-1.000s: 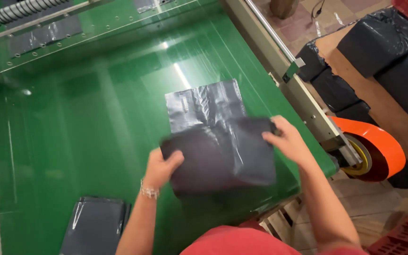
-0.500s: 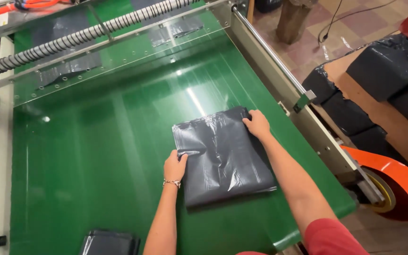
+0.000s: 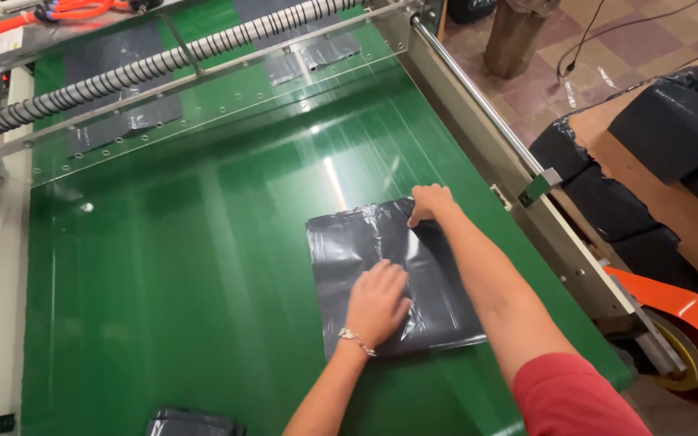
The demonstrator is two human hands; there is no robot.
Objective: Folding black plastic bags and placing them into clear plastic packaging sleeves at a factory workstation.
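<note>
A black bag (image 3: 389,274) lies flat on the green belt (image 3: 187,266), toward the belt's right side and near its front end. The left hand (image 3: 377,303) rests palm-down on the middle of the bag, fingers extended and held close together, pressing the film against the belt. The right hand (image 3: 430,202) is at the bag's far right corner, fingers curled down onto the film (whether they pinch the edge or only press it cannot be told). Both forearms reach in from the lower right; a red sleeve (image 3: 579,400) covers the right upper arm.

A grey roller (image 3: 163,60) spans the far end of the belt. A metal rail (image 3: 510,169) runs along the belt's right edge. Black bundles (image 3: 672,129) are stacked beyond the rail. An orange wheel (image 3: 688,339) sits at lower right. A second dark bag (image 3: 191,422) lies at the belt's near edge.
</note>
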